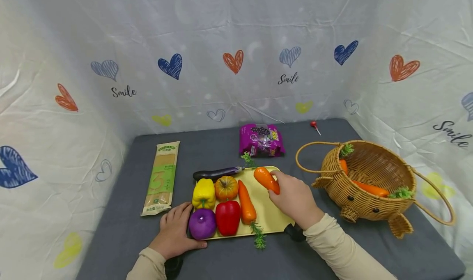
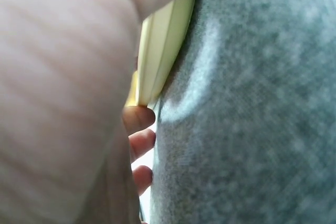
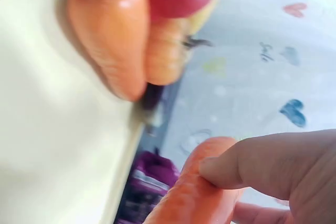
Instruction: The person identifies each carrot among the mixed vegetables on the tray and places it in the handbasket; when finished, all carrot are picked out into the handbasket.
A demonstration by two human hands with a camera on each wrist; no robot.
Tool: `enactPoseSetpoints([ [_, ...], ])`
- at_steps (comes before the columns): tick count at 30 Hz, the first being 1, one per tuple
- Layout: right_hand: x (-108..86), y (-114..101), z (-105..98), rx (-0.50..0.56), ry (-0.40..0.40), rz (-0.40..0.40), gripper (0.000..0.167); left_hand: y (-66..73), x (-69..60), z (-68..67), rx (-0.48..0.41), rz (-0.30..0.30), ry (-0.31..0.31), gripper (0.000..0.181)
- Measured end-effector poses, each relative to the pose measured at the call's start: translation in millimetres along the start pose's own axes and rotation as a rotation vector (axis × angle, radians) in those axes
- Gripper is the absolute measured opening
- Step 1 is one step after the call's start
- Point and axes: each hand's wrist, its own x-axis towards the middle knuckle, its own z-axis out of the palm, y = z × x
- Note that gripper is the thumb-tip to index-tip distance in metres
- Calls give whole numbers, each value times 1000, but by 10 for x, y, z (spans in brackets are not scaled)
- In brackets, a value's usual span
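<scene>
My right hand (image 1: 295, 197) pinches a glossy, tapered orange carrot (image 1: 265, 179) above the pale-yellow rectangular tray (image 1: 267, 212), right of its centre. Held seemingly near its tip, it could swivel free if I slacken.

Long packet (image 1: 160, 181), green-labelled, on left of grey tabletop (image 1: 229, 261) | purple bag (image 1: 260, 140) near back edge | red lollipop (image 1: 313, 124) right of bag, stick toward front | white cloth backdrop (image 1: 203, 29) printed with hearts and "Smile"

Left hand (image 1: 175, 231) spread, right hand (image 1: 297, 198) pinching
Left thumb (image 1: 196, 244) stands apart from its fingers (image 1: 176, 214); right thumb (image 3: 236, 166) lies opposite its fingers.
</scene>
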Motion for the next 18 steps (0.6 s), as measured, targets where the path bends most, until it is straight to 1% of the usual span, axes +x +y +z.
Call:
enactPoseSetpoints([
  [6,-38,10,-238,-10,34,-2,54,28,7,-32,12,-29,-29,131],
  [12,-53,60,-434,-25,87,-22,52,12,1,-31,8,-59,-37,132],
  [15,-78,105,-551,-29,99,-1,52,31,-2,-41,13,-66,-56,132],
  [18,-101,149,-679,-31,105,25,52,29,0,-32,21,-64,-58,132],
])
